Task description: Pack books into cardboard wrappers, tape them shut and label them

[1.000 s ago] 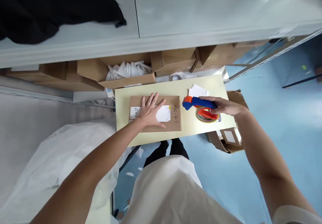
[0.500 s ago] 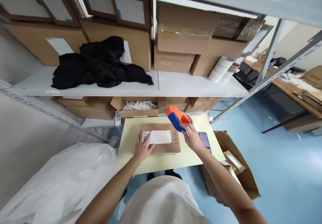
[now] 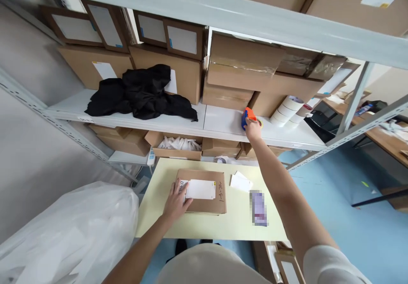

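Observation:
My right hand [image 3: 253, 129] is closed around an orange and blue tape dispenser [image 3: 247, 117], at the white shelf [image 3: 222, 120] above the table. Whether the dispenser rests on the shelf board I cannot tell. My left hand [image 3: 176, 200] lies with fingers spread on the left part of a closed cardboard box [image 3: 204, 174], touching the edge of its white label [image 3: 201, 189]. Black handwriting marks the box on both sides of the label. The box sits on a pale yellow table [image 3: 229, 231].
On the table's right are white cards [image 3: 241, 182] and a phone [image 3: 258, 208], its screen blurred. Tape rolls [image 3: 287, 110], black cloth [image 3: 143, 92] and cartons [image 3: 244, 58] occupy the shelf. A plastic bag [image 3: 73, 228] bulges at the left; an open carton [image 3: 270, 258] stands below the table.
My right hand has carried the tape dispenser from above the table forward and up to the shelf. My left hand stays on the box. The view has tilted upward.

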`<state>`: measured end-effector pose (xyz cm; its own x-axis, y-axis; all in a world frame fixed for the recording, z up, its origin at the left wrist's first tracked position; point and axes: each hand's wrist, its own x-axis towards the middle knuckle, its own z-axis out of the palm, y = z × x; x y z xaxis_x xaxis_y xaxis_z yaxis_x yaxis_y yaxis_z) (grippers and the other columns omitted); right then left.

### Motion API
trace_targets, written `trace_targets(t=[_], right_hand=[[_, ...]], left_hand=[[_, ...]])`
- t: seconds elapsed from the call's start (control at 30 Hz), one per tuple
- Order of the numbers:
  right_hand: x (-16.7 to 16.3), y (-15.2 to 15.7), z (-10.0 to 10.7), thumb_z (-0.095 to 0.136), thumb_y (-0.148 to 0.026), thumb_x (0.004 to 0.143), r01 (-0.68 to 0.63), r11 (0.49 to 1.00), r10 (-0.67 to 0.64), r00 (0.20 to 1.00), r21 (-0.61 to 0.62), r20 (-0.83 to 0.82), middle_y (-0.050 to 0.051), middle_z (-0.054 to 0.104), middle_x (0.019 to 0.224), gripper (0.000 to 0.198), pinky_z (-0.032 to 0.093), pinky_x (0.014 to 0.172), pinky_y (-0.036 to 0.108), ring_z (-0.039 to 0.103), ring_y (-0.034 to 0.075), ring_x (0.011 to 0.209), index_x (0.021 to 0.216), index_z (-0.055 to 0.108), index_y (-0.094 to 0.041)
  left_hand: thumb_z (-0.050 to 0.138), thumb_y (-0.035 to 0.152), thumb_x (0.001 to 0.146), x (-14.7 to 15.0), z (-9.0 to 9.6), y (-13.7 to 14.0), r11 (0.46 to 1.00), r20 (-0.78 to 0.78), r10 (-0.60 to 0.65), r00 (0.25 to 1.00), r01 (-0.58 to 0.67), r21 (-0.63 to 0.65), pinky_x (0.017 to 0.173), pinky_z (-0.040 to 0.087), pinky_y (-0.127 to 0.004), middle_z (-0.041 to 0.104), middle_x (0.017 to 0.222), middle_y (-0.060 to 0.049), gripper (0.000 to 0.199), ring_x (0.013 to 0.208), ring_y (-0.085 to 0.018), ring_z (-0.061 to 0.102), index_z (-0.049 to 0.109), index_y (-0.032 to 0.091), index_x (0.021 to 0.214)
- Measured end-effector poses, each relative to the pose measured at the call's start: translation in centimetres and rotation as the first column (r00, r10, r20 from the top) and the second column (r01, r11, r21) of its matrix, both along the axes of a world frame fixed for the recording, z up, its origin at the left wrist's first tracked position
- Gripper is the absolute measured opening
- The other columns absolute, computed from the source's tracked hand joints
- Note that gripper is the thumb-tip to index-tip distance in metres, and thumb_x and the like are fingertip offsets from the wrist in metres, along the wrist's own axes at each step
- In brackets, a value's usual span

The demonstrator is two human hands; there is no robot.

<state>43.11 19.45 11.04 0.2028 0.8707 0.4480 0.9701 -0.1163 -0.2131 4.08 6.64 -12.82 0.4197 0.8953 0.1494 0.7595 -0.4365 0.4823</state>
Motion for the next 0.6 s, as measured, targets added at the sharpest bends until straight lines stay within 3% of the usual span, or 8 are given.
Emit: trace_targets(t=[0.13, 0.27, 0.37, 0.4, 0.47, 0.5, 0.57, 0.6], right_hand=[[0.9, 1.2, -0.6, 0.050, -0.010, 0.081, -0.045, 0.998, 0.049, 0.996, -0.046, 0.079, 0.022, 0.065, 0.104, 0.033, 0.044, 0.084, 0.040, 0.058, 0.029, 0.096, 0.111, 0.060, -0.005], [1.5, -1.8, -1.6, 0.050, -0.022, 0.085, -0.203, 0.968, 0.190, 0.977, 0.148, 0.100, 0.023, 0.046, 0.137, 0.049, 0.037, 0.099, 0.051, 0.044, 0.034, 0.123, 0.132, 0.048, -0.009], [0.9, -8.1, -6.8, 0.046, -0.026, 0.087, -0.224, 0.945, 0.251, 0.963, 0.238, -0.093, 0.015, 0.036, 0.147, 0.058, 0.030, 0.107, 0.055, 0.032, 0.031, 0.136, 0.144, 0.032, -0.020], [0.4, -10.7, -9.5, 0.045, -0.025, 0.087, -0.239, 0.954, 0.274, 0.941, 0.183, -0.198, 0.014, 0.036, 0.147, 0.062, 0.028, 0.109, 0.053, 0.031, 0.030, 0.137, 0.146, 0.026, -0.022], [-1.3, -16.2, -15.7, 0.051, -0.024, 0.082, -0.318, 0.946, 0.259, 0.863, -0.068, -0.434, 0.015, 0.033, 0.149, 0.078, 0.027, 0.112, 0.049, 0.031, 0.028, 0.138, 0.150, 0.013, -0.021], [-2.4, -18.6, -18.8, 0.057, -0.024, 0.078, -0.384, 0.892, 0.205, 0.814, -0.240, -0.543, 0.017, 0.024, 0.153, 0.091, 0.025, 0.112, 0.048, 0.026, 0.029, 0.140, 0.151, 0.003, -0.019], [-4.7, -22.1, -24.1, 0.073, -0.029, 0.063, -0.523, 0.666, 0.056, 0.746, -0.532, -0.663, 0.020, -0.005, 0.157, 0.123, 0.021, 0.113, 0.051, 0.005, 0.034, 0.145, 0.149, -0.016, -0.017], [-5.9, -23.2, -26.0, 0.078, -0.031, 0.056, -0.585, 0.558, 0.015, 0.716, -0.589, -0.698, 0.019, -0.015, 0.156, 0.135, 0.020, 0.113, 0.051, -0.003, 0.035, 0.144, 0.147, -0.021, -0.017]], left_hand=[[0.058, 0.044, 0.080, -0.2, 0.2, 0.1, 0.997, 0.099, 0.037, 0.994, -0.031, -0.065, 0.104, 0.037, -0.055, 0.020, 0.154, -0.019, 0.074, 0.139, -0.041, 0.023, 0.035, 0.016, 0.144], [0.062, 0.047, 0.076, -1.1, 0.7, -0.3, 0.979, 0.226, 0.124, 0.966, -0.082, -0.187, 0.111, 0.028, -0.052, 0.013, 0.155, -0.022, 0.097, 0.143, -0.036, 0.016, 0.010, 0.013, 0.150], [0.067, 0.047, 0.071, -2.8, 0.1, -1.3, 0.908, 0.315, 0.258, 0.913, -0.118, -0.402, 0.109, 0.032, -0.048, 0.025, 0.152, -0.020, 0.109, 0.139, -0.033, 0.029, -0.001, 0.017, 0.150], [0.069, 0.047, 0.069, -3.5, -0.3, -1.8, 0.872, 0.325, 0.300, 0.897, -0.120, -0.475, 0.108, 0.035, -0.046, 0.028, 0.151, -0.021, 0.112, 0.137, -0.033, 0.033, -0.002, 0.017, 0.150], [0.075, 0.045, 0.063, -4.9, -1.1, -2.6, 0.811, 0.307, 0.348, 0.886, -0.121, -0.573, 0.106, 0.036, -0.046, 0.032, 0.149, -0.022, 0.117, 0.136, -0.034, 0.034, 0.002, 0.017, 0.150], [0.078, 0.044, 0.059, -5.4, -1.5, -2.8, 0.796, 0.283, 0.351, 0.893, -0.125, -0.593, 0.106, 0.036, -0.046, 0.034, 0.148, -0.022, 0.118, 0.136, -0.034, 0.034, 0.007, 0.016, 0.150], [0.082, 0.041, 0.052, -5.9, -2.0, -2.9, 0.788, 0.238, 0.327, 0.914, -0.125, -0.602, 0.107, 0.035, -0.047, 0.041, 0.144, -0.020, 0.116, 0.134, -0.034, 0.038, 0.020, 0.017, 0.148], [0.082, 0.039, 0.050, -5.9, -2.2, -2.8, 0.788, 0.226, 0.309, 0.924, -0.116, -0.605, 0.107, 0.035, -0.046, 0.047, 0.141, -0.018, 0.112, 0.131, -0.033, 0.043, 0.027, 0.018, 0.145]])
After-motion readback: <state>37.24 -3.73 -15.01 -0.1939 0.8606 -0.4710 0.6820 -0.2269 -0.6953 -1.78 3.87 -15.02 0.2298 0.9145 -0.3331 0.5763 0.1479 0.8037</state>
